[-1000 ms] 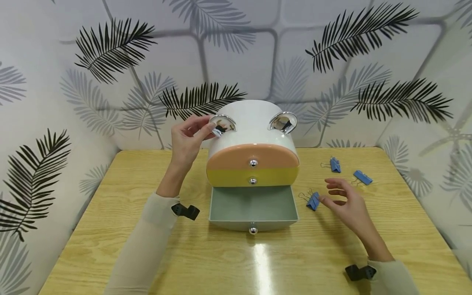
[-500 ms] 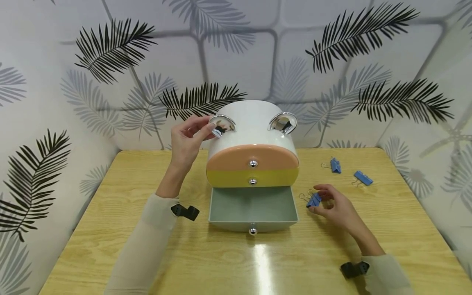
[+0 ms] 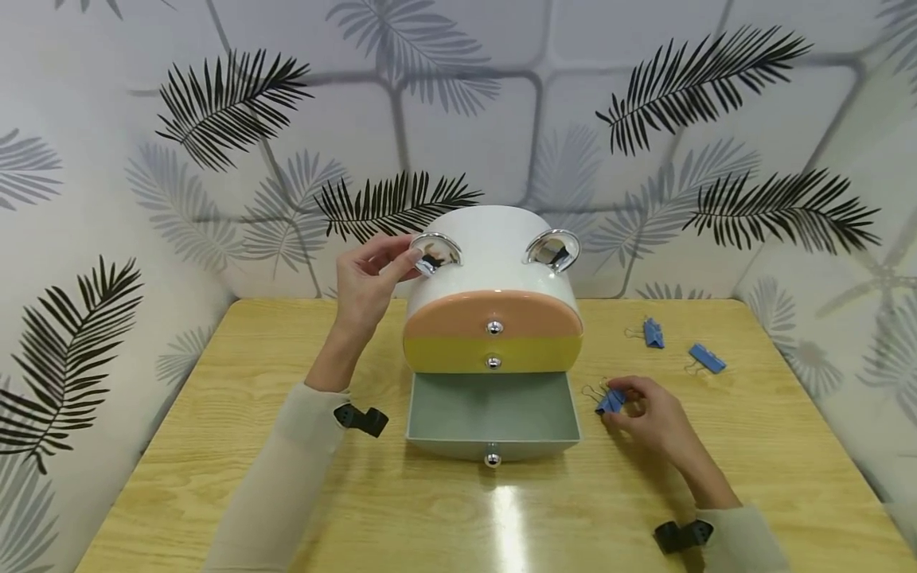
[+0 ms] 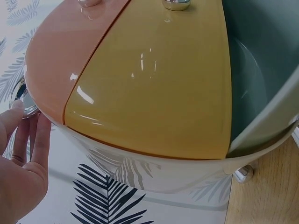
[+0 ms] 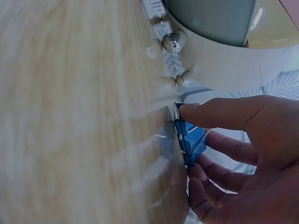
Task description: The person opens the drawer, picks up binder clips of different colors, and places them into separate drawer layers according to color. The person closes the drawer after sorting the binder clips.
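My left hand [image 3: 364, 288] pinches the left chrome ear [image 3: 438, 253] of a small white drawer box [image 3: 494, 239] between thumb and fingers. The left wrist view shows that hand [image 4: 25, 172] beside the orange drawer front [image 4: 56, 60]. The box's bottom green drawer [image 3: 494, 452] is pulled out, and nothing shows inside it. To the right of it, a blue binder clip [image 3: 610, 401] lies on the table with its wire handles towards the box. My right hand [image 3: 657, 418] grips this clip; in the right wrist view, thumb and fingers stand on either side of the clip [image 5: 194, 140].
Two more blue binder clips lie farther back on the right, one [image 3: 653, 333] nearer the box and one [image 3: 708, 358] nearer the table's right edge. The yellow drawer [image 3: 458, 354] and the orange drawer above are closed. Leaf-patterned walls enclose the wooden table [image 3: 286, 493].
My right hand has moved left onto the nearest binder clip, and its fingers have closed about it. The left hand stays on the chrome ear. The head view has tilted slightly up.
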A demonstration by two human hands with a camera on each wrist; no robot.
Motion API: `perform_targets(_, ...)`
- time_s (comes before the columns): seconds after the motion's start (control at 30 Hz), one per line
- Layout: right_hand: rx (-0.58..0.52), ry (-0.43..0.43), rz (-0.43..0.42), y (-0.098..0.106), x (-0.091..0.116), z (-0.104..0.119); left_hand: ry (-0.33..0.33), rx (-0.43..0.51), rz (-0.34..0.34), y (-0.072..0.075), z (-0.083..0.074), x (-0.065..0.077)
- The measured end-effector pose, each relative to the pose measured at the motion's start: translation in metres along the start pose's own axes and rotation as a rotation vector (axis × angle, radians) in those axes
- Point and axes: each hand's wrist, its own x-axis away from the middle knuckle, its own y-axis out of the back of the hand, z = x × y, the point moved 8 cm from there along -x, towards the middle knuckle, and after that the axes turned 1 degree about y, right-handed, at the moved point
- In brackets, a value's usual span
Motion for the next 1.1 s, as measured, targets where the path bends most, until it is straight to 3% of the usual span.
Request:
perform_targets(0.53, -0.089, -0.09, -0.035, 0.021, 0.007, -0.003, -0.011, -0.009, 0.006, -0.002, 0.001, 0.001)
perform_targets(0.73, -0.096, -0.003, -0.139, 0.038, 0.008, 0.009, -0.019, -0.008, 0.004, 0.0, 0.0, 0.001)
perform_targets(1.1, -0.216, 0.113, -0.229, 0.052, 0.019, 0.04, -0.008, -0.022, -0.003, 0.0, 0.001, 0.002)
